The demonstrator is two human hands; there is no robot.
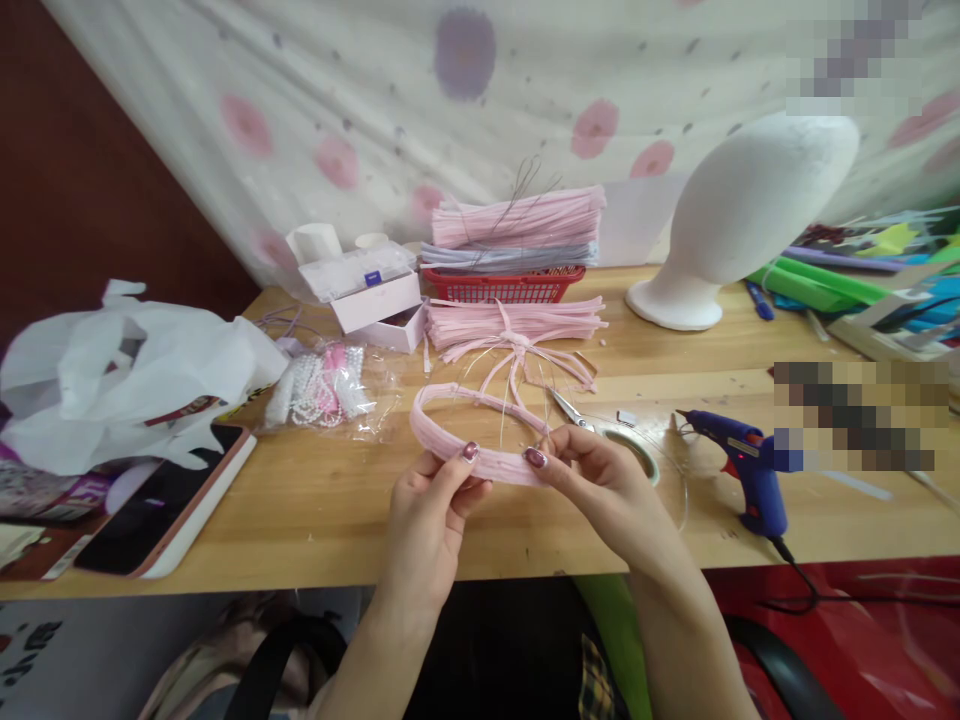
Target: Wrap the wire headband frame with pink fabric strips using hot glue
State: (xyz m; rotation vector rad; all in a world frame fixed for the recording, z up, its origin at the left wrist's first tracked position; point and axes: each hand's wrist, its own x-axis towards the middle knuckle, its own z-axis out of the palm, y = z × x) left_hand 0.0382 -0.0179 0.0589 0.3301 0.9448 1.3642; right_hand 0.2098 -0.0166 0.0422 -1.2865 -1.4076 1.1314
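Both hands hold a pink fabric-like hoop (pixel 429 428), tilted above the front part of the wooden table. My left hand (pixel 435 510) pinches its near edge between thumb and fingers. To the right, my right hand (pixel 600 480) grips the same band, thumb on top and fingers curled behind. Thin wires rise from the far side of the hoop, near a pink strip bow (pixel 516 342) lying against a bundle of pink strips (pixel 465 325). Scissors (pixel 577 415) with pale handles lie just beyond my right hand, partly hidden by it.
A blue glue gun (pixel 757 460) with a cord stands at right. Behind it is a white foam head (pixel 750 210). A red basket (pixel 502 288) bears more strips at the back. Left are bagged beads (pixel 322 390), white boxes (pixel 375 300), a phone (pixel 165 500) and a crumpled white bag (pixel 135 370).
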